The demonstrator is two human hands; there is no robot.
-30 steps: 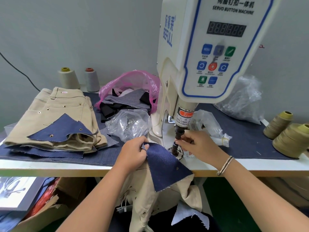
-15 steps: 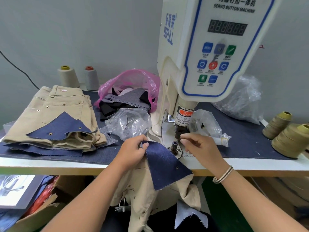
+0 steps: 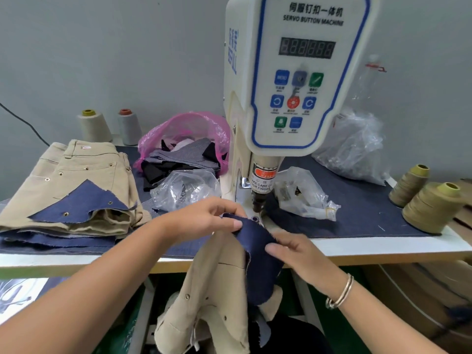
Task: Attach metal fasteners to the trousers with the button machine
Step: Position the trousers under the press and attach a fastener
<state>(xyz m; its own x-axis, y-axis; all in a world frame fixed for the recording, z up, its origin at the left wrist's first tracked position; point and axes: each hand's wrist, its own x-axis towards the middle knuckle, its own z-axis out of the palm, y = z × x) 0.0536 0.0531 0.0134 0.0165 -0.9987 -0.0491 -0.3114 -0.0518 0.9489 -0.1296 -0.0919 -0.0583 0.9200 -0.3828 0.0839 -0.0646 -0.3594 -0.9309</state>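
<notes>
Your right hand (image 3: pixel 296 251) has dropped from the punch (image 3: pixel 258 206) to pinch the denim (image 3: pixel 258 241); left hand (image 3: pixel 204 221) pinches too. Keep it flat, fingers clear.

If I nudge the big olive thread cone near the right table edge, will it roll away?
Probably not: the big olive thread cone stands upright on its wide base, so it would likely slide or tip first. Once tipped, it would probably roll in a curve, and the table edge is near.

A garment workshop: a servo button machine (image 3: pixel 293 80) stands at 12 o'clock on a cloth-covered surface (image 3: pixel 357 246). Thread cones (image 3: pixel 431 206) sit at 3 o'clock, folded trousers (image 3: pixel 76 180) at 9, and plastic bags (image 3: pixel 355 146), probably of fasteners, lie around the machine.
</notes>
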